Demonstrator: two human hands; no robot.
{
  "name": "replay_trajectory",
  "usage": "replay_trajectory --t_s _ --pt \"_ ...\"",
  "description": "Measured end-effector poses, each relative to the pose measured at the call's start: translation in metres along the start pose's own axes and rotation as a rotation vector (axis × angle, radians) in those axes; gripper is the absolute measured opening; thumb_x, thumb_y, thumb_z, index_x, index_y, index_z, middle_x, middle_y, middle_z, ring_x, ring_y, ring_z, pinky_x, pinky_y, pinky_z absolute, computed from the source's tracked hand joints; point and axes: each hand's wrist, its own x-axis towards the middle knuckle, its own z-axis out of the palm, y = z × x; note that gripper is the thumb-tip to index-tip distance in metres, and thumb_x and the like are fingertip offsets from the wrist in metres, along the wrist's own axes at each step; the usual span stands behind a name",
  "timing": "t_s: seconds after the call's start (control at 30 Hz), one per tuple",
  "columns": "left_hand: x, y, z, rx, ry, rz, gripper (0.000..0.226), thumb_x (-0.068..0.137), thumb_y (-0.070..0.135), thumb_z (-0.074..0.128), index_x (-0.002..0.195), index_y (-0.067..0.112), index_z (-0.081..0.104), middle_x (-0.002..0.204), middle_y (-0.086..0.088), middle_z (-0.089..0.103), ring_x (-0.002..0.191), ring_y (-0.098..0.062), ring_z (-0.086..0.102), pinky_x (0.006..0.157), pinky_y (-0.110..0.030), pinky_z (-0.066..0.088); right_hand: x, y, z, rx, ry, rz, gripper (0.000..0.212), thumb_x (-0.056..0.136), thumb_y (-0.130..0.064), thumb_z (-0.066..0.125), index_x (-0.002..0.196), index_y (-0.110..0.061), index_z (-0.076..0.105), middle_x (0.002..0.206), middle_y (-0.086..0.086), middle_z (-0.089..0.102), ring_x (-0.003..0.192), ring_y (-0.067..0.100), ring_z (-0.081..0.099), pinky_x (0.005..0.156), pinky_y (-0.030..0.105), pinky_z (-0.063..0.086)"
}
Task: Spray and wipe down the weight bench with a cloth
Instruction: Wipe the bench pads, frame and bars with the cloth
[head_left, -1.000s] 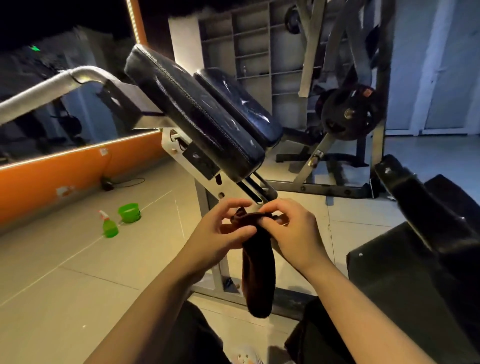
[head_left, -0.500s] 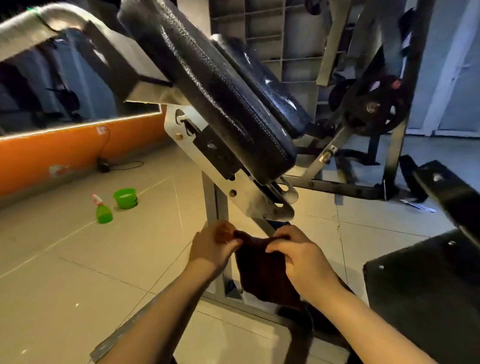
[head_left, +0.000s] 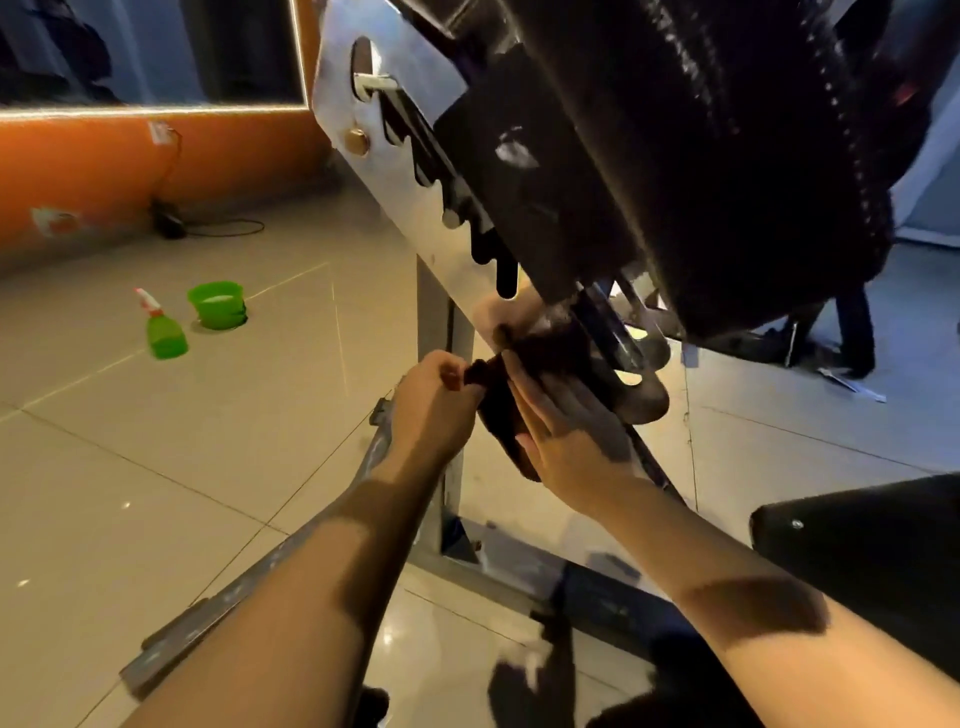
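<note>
The black padded weight bench fills the upper right, tilted on its notched metal bracket. A dark brown cloth sits against the lower end of that bracket. My left hand pinches one corner of the cloth. My right hand lies over the cloth with fingers stretched flat, pressing it toward the frame. A green spray bottle stands on the floor far to the left, away from both hands.
A green bowl stands beside the spray bottle. A black adapter and cord lie by the orange wall. The bench's steel base bars run across the tiled floor below my arms. Another black pad sits at the right.
My view has closed in under the bench. The cloth, first hanging between both hands, has been spread and raised to the bracket's lower end; my right hand went from gripping to lying flat on it.
</note>
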Motion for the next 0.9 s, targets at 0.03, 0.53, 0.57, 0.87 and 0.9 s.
replay_trajectory --t_s 0.03,0.53,0.57,0.87,0.9 --pt "0.0 -0.003 0.0 0.02 -0.019 -0.015 0.014 0.092 0.021 0.062 0.083 0.025 0.052 0.087 -0.001 0.06 0.087 -0.019 0.06 0.085 -0.04 0.052 -0.004 0.002 0.005 -0.037 0.038 -0.037 0.042 0.098 -0.027 0.039 0.116 0.0 0.066 0.114 0.01 0.07 0.094 0.023 0.069 0.08 0.028 0.056" --pt "-0.011 0.013 0.005 -0.098 -0.005 0.024 0.023 0.089 0.011 0.063 0.078 0.025 0.05 0.087 0.003 0.057 0.084 -0.013 0.056 0.068 -0.022 0.046 -0.011 0.016 -0.009 -0.17 0.08 -0.01 0.074 0.077 -0.028 0.076 0.141 -0.004 0.048 0.151 0.008 0.041 0.121 0.028 0.056 0.102 0.036 0.04" --pt "-0.012 0.01 0.008 -0.076 -0.025 0.01 0.023 0.088 0.01 0.064 0.077 0.025 0.05 0.086 0.002 0.056 0.083 -0.014 0.055 0.068 -0.023 0.045 -0.014 0.015 -0.006 -0.177 0.073 -0.027 0.077 0.073 -0.028 0.08 0.14 -0.004 0.049 0.149 0.009 0.044 0.119 0.028 0.058 0.104 0.035 0.036" --pt "-0.006 -0.001 -0.005 -0.13 -0.016 -0.026 0.005 0.092 0.013 0.06 0.091 0.016 0.056 0.092 -0.005 0.063 0.091 -0.023 0.06 0.084 -0.039 0.051 -0.017 0.018 -0.012 -0.189 0.16 -0.022 0.074 0.077 -0.035 0.077 0.14 -0.007 0.05 0.148 0.006 0.045 0.117 0.027 0.059 0.092 0.035 0.05" --pt "-0.005 0.003 -0.006 -0.184 0.003 -0.004 0.006 0.092 0.012 0.06 0.091 0.017 0.057 0.09 -0.003 0.062 0.091 -0.022 0.061 0.083 -0.039 0.052 -0.012 0.019 -0.016 -0.183 0.18 0.009 0.072 0.081 -0.035 0.072 0.143 -0.008 0.046 0.153 0.006 0.039 0.123 0.029 0.054 0.092 0.038 0.051"
